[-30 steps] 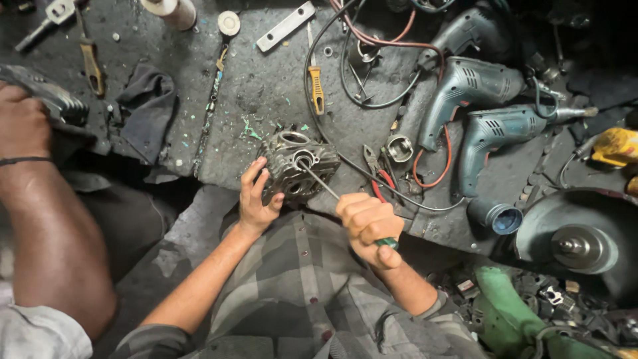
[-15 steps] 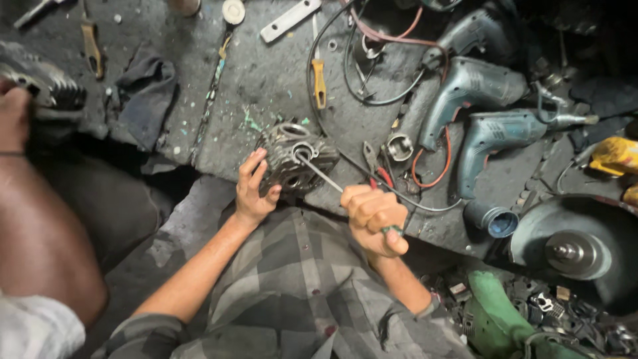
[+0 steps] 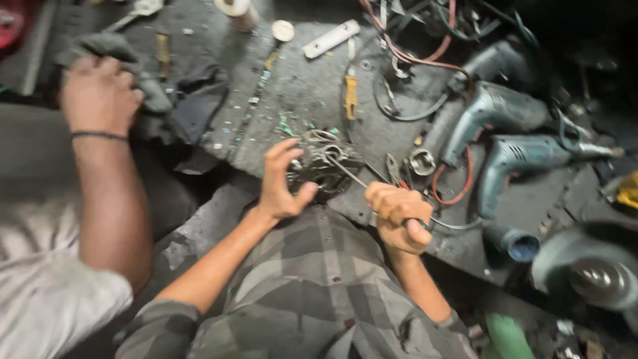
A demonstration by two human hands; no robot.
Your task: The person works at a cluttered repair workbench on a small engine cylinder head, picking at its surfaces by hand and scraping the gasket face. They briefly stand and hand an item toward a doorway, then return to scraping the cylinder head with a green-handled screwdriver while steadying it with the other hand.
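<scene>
A round grey metal motor part [image 3: 327,166] sits at the near edge of a dirty workbench [image 3: 299,93]. My left hand [image 3: 282,183] holds its left side, thumb pressed against it. My right hand [image 3: 397,213] is closed around the handle of a screwdriver [image 3: 349,174], whose thin shaft reaches up-left into the middle of the motor part. My plaid shirt fills the bottom of the view.
Another person's arm [image 3: 109,193] reaches from the left, the hand [image 3: 98,90] on a dark cloth. Two grey-green power drills [image 3: 518,133], red wires, pliers [image 3: 393,167], a yellow-handled tool [image 3: 351,96] and a grinder disc [image 3: 588,269] lie on the bench.
The view has shifted, so everything sits further right and lower. Both my hands stay on the motor part and screwdriver. The other person's hand has come further into view over the cloth.
</scene>
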